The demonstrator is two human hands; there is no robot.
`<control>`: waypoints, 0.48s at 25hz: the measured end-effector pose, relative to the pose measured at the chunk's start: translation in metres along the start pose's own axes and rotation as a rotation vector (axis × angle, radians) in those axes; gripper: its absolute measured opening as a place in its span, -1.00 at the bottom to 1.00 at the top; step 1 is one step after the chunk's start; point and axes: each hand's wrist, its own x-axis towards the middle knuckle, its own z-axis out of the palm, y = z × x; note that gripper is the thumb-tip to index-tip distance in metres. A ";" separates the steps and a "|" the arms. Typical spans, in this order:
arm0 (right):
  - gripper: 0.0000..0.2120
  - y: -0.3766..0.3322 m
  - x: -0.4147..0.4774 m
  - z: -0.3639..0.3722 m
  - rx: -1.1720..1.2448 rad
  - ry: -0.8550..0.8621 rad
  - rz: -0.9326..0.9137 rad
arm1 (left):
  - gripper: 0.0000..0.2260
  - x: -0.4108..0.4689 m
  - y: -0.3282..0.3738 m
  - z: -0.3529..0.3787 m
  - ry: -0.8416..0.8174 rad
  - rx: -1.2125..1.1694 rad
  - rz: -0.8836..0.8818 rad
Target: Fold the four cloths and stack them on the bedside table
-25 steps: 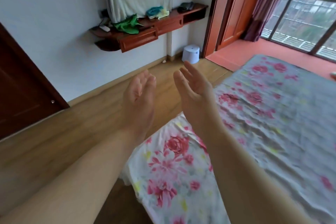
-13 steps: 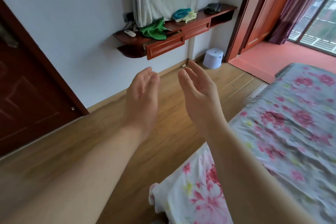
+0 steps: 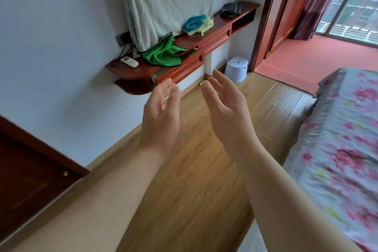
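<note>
My left hand (image 3: 160, 117) and my right hand (image 3: 227, 110) are raised side by side over the wooden floor, palms facing each other, fingers relaxed and holding nothing. Beyond them a red-brown wall shelf (image 3: 204, 44) carries crumpled cloths: a green cloth (image 3: 163, 53) at its left, a blue cloth (image 3: 193, 22) and a yellow cloth (image 3: 205, 26) together in the middle, and a dark grey cloth (image 3: 231, 10) at the far end. Both hands are well short of the shelf.
A large pale cloth (image 3: 169, 0) hangs on the wall above the shelf. A white remote (image 3: 129, 61) lies at the shelf's left end. A white stool (image 3: 236, 68) stands by the doorway. A flowered bed (image 3: 343, 141) fills the right; a dark door (image 3: 30, 174) is left.
The view has swung left and toward the shelf, which is now larger and nearer. The bed has slid to the right edge. Both hands stay raised and empty.
</note>
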 end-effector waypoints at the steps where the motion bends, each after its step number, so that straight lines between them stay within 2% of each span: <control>1: -0.73 -0.001 0.017 0.007 -0.004 0.004 -0.004 | -0.59 0.022 0.000 -0.003 -0.004 -0.005 0.003; 8: -0.46 0.014 0.129 0.068 -0.071 0.106 0.031 | -0.61 0.175 -0.017 -0.037 -0.079 -0.062 0.041; 12: -0.46 0.029 0.201 0.107 -0.102 0.185 0.028 | -0.60 0.266 -0.036 -0.050 -0.171 -0.075 0.062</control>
